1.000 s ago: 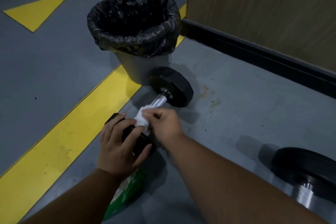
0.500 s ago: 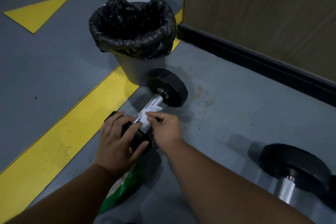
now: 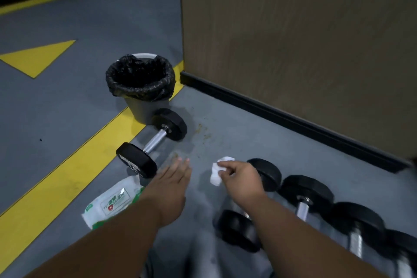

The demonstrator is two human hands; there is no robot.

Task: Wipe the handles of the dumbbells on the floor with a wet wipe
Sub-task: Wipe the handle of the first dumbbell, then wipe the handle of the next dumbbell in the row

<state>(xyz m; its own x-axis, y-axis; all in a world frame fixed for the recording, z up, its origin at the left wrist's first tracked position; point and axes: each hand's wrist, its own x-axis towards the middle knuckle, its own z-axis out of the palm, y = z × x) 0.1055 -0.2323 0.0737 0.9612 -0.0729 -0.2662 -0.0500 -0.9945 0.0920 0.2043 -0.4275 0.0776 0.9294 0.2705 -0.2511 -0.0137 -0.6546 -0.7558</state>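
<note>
A black dumbbell (image 3: pixel 155 140) with a bare metal handle lies on the grey floor beside the bin, touched by neither hand. My right hand (image 3: pixel 242 177) pinches a crumpled white wet wipe (image 3: pixel 217 170) in the air over the floor. It hovers above a second dumbbell (image 3: pixel 242 227), whose handle my right forearm hides. My left hand (image 3: pixel 172 184) is stretched out flat with straight fingers, holding nothing, just right of the first dumbbell's near weight. More dumbbells (image 3: pixel 306 196) lie in a row at the lower right.
A grey bin (image 3: pixel 141 84) lined with a black bag stands behind the first dumbbell. A white and green wet-wipe pack (image 3: pixel 110 203) lies under my left forearm. A wooden panel with a black skirting (image 3: pixel 293 117) bounds the right side. A yellow floor line (image 3: pixel 67 169) runs diagonally.
Both hands have left the first dumbbell. My right hand carried the wipe to the right, toward the row of dumbbells. My left hand opened flat. The view pulled back and up.
</note>
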